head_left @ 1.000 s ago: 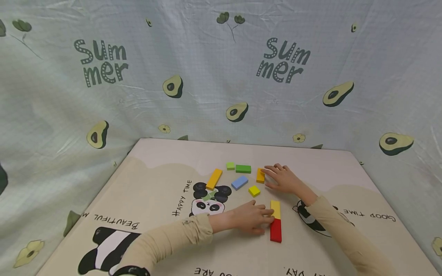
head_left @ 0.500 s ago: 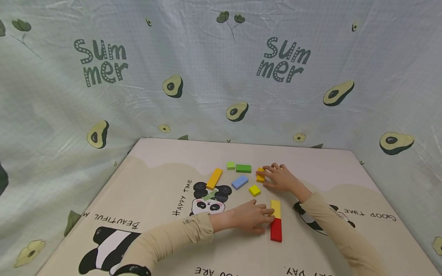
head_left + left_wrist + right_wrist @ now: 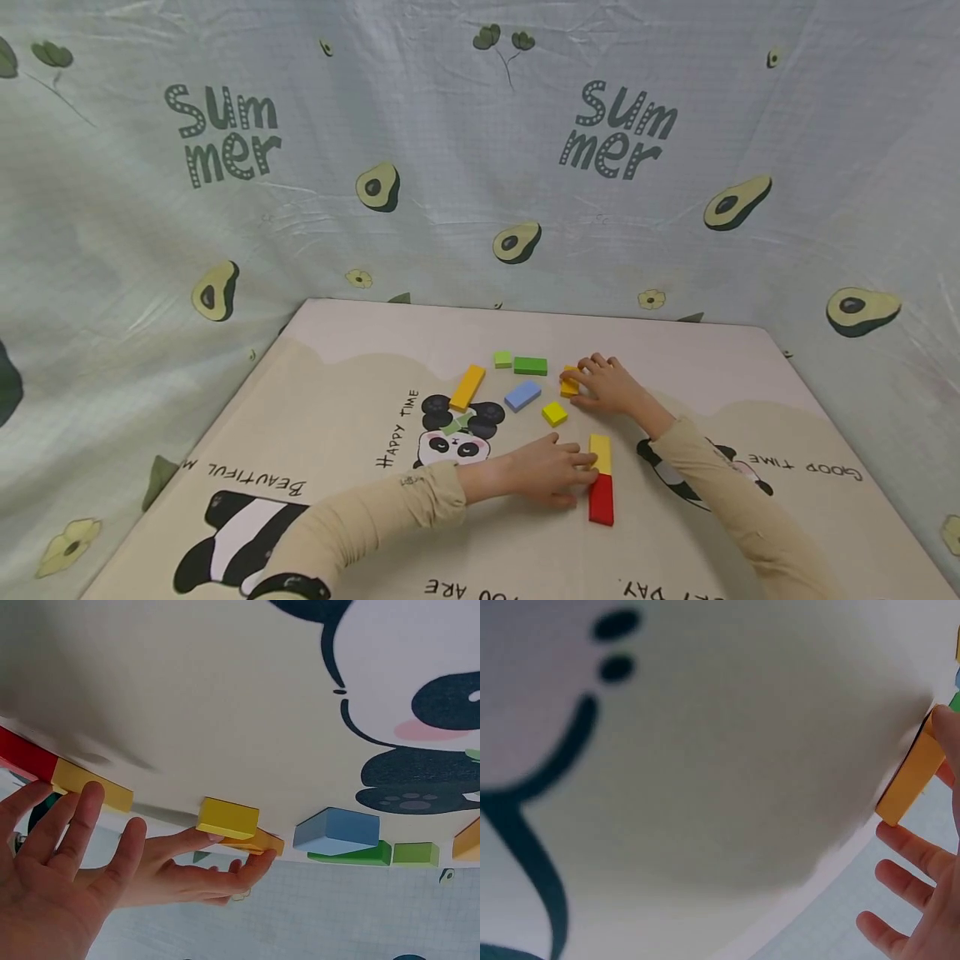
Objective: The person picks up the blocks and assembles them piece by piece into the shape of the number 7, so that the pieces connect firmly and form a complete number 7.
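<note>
My right hand [image 3: 613,390] pinches an orange block [image 3: 570,388] at the far side of the group. In the right wrist view the thumb lies at one end of this orange block [image 3: 912,778], and a fingertip touches the other end. My left hand [image 3: 546,472] rests with fingers spread beside a yellow block [image 3: 600,448] and a red block [image 3: 601,502], which lie end to end in a line. Its fingertips are at the joint between the two; whether they press on it I cannot tell.
Between the hands and beyond lie a small yellow block [image 3: 555,413], a blue block [image 3: 522,396], a green block [image 3: 530,366], a small light green block [image 3: 502,359] and a long orange block [image 3: 468,387]. A printed curtain [image 3: 442,200] hangs behind the panda-patterned table [image 3: 337,417].
My right hand has moved slightly left onto the orange block, its fingers now closed around it. The left hand has stayed beside the yellow and red blocks.
</note>
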